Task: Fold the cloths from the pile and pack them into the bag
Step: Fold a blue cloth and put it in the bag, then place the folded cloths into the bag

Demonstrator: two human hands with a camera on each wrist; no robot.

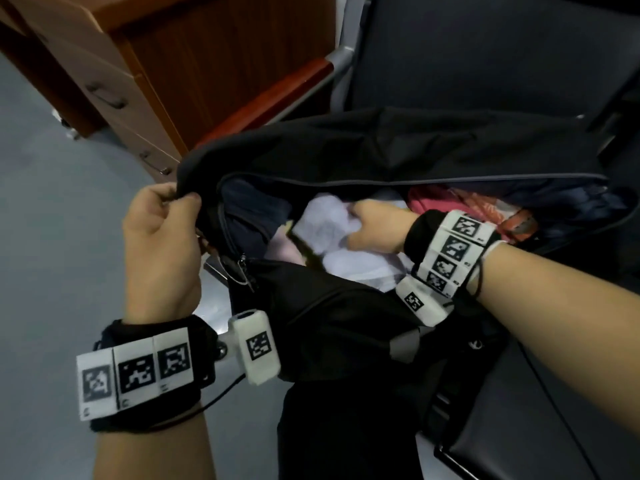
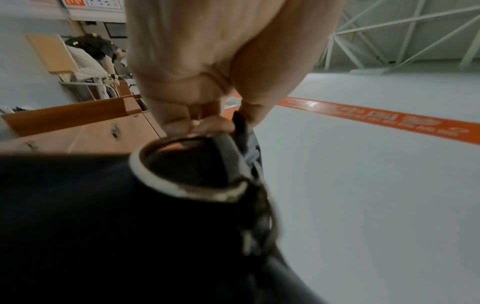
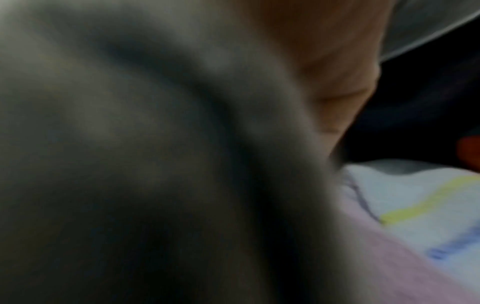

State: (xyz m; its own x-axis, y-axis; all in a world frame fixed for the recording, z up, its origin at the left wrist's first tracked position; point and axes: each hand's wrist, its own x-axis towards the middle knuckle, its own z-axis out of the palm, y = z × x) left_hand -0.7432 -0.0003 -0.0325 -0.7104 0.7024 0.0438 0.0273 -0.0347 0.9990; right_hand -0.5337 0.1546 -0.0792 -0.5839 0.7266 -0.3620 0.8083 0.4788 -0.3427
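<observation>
A black bag (image 1: 381, 150) lies open on a dark seat, its zipped mouth wide. My left hand (image 1: 173, 206) pinches the bag's rim at its left end and lifts it; in the left wrist view the fingers (image 2: 179, 123) pinch dark fabric (image 2: 242, 131) above a metal ring (image 2: 187, 190). My right hand (image 1: 367, 226) is inside the bag, holding a white cloth (image 1: 325, 223) down among the contents. A red patterned cloth (image 1: 460, 206) lies further right in the bag. The right wrist view is blurred: a finger (image 3: 345, 78) rests on pale cloth (image 3: 415, 197) with a yellow stripe.
A wooden cabinet with drawers (image 1: 114, 74) stands at the upper left on a grey floor (image 1: 41, 237). The dark seat back (image 1: 485, 50) rises behind the bag. An orange floor line (image 2: 376, 119) and another person (image 2: 91, 55) show in the left wrist view.
</observation>
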